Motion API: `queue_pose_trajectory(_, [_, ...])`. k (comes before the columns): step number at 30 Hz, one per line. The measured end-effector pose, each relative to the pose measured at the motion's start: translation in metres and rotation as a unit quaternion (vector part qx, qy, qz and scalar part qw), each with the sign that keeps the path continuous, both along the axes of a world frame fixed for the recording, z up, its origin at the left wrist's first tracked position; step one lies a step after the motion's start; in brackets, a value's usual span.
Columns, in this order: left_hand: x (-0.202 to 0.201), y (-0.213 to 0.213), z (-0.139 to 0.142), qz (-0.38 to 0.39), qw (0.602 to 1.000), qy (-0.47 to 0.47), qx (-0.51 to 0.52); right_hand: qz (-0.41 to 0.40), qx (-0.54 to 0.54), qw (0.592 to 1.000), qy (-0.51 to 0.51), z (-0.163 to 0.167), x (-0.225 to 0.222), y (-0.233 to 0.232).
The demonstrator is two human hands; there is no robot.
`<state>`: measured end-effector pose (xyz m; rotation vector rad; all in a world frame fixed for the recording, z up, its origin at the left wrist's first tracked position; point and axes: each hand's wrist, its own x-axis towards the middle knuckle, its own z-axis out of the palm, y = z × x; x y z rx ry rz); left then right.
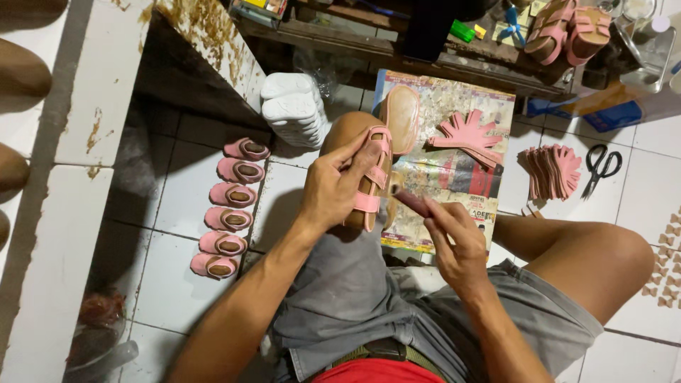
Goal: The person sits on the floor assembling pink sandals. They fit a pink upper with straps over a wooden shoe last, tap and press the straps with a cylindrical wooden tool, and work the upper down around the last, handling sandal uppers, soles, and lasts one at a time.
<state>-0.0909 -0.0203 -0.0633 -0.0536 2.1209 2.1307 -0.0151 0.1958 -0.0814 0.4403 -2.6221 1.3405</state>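
Left hand (332, 188) grips a pink sandal (372, 177) on edge over the knee, thumb & fingers clamped round its straps. Right hand (454, 237) pinches a small dark brush-like tool (411, 202), tip just beside the sole edge. Risks, as judged: tool slips & smears the straps; sandal twists in the grip, w/ only the knee under it. Finished pairs (228, 207) on the floor sit near enough to catch drips; scissors (601, 167) lie well apart.

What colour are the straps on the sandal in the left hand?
Pink straps on the sandal, over a tan footbed; left hand grips it. Head view, the only one.
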Motion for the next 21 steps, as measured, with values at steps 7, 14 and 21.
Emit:
queue_pose_trajectory(7, [-0.002,0.002,-0.006,0.001,1.0,-0.006,0.0,0.045,0.002,0.996,0.072,-0.001,-0.001,-0.014])
queue_pose_trajectory(14, [0.003,0.003,-0.007,-0.011,1.0,-0.004,-0.007,0.028,-0.061,0.998,0.016,0.0,0.003,-0.01])
queue_pose_trajectory(21, [0.001,0.003,-0.008,-0.012,0.999,0.045,0.015,0.005,-0.042,0.999,0.014,-0.003,0.002,-0.008])
